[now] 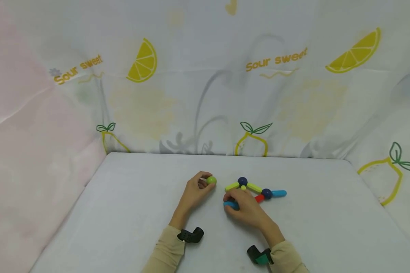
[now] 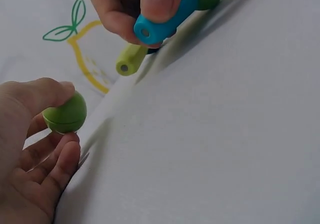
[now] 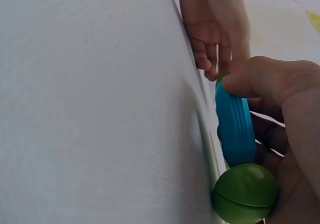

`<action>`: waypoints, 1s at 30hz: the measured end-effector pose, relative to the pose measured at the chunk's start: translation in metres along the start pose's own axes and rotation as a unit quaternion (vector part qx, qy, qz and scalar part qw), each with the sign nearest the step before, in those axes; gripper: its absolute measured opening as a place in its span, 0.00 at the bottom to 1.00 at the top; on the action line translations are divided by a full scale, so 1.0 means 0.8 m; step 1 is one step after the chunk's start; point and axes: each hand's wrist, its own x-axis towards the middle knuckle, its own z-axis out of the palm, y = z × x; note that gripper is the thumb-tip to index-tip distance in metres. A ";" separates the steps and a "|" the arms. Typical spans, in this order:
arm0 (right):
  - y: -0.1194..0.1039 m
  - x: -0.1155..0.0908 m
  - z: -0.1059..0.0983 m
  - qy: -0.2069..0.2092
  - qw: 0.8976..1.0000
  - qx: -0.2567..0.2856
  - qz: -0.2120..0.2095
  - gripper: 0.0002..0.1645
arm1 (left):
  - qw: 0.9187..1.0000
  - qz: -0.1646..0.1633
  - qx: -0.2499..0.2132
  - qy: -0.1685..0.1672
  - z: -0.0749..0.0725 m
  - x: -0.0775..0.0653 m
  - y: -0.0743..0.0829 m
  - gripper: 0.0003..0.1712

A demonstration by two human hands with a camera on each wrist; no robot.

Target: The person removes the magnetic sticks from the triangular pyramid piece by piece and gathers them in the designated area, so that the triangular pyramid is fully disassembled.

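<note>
My left hand point(image 1: 194, 191) pinches a green ball point(image 1: 211, 180) between thumb and fingers, just above the white table. To its right, my right hand point(image 1: 247, 210) grips a short blue magnetic rod point(image 1: 231, 205) by thumb and fingertips. The rod's free end, with a grey metal tip in the left wrist view, points towards the left hand. At its other end sits a second green ball point(image 3: 245, 193). Behind the right hand, yellow-green rods point(image 1: 254, 187) meet at a dark blue ball point(image 1: 242, 181). The right hand partly hides this linked shape.
Another dark blue ball point(image 1: 267, 193) joins a red rod point(image 1: 259, 198) and a second blue rod point(image 1: 279, 193) that sticks out to the right. A lemon-printed cloth point(image 1: 191, 94) hangs behind the white table point(image 1: 123, 212).
</note>
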 end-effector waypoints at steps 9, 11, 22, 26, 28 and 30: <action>-0.001 0.001 0.001 -0.012 1.000 0.012 0.001 0.10 | 1.000 0.009 0.015 0.023 -0.002 0.035 -0.005 0.18; -0.001 0.000 0.002 -0.012 1.000 0.016 0.003 0.10 | 0.999 0.016 0.017 0.027 -0.001 0.044 -0.005 0.18; -0.004 0.004 0.008 -0.015 1.000 0.017 -0.013 0.10 | 0.996 0.068 0.047 0.019 0.009 0.082 -0.008 0.20; -0.004 0.004 0.009 -0.014 1.000 0.015 -0.016 0.11 | 0.995 0.078 0.053 0.019 0.014 0.089 -0.010 0.20; -0.004 0.004 0.008 -0.015 1.000 0.015 -0.014 0.11 | 0.995 0.078 0.055 0.017 0.016 0.090 -0.010 0.20; -0.004 0.004 0.008 -0.017 1.000 0.017 -0.011 0.11 | 0.995 0.077 0.060 0.014 0.018 0.091 -0.011 0.20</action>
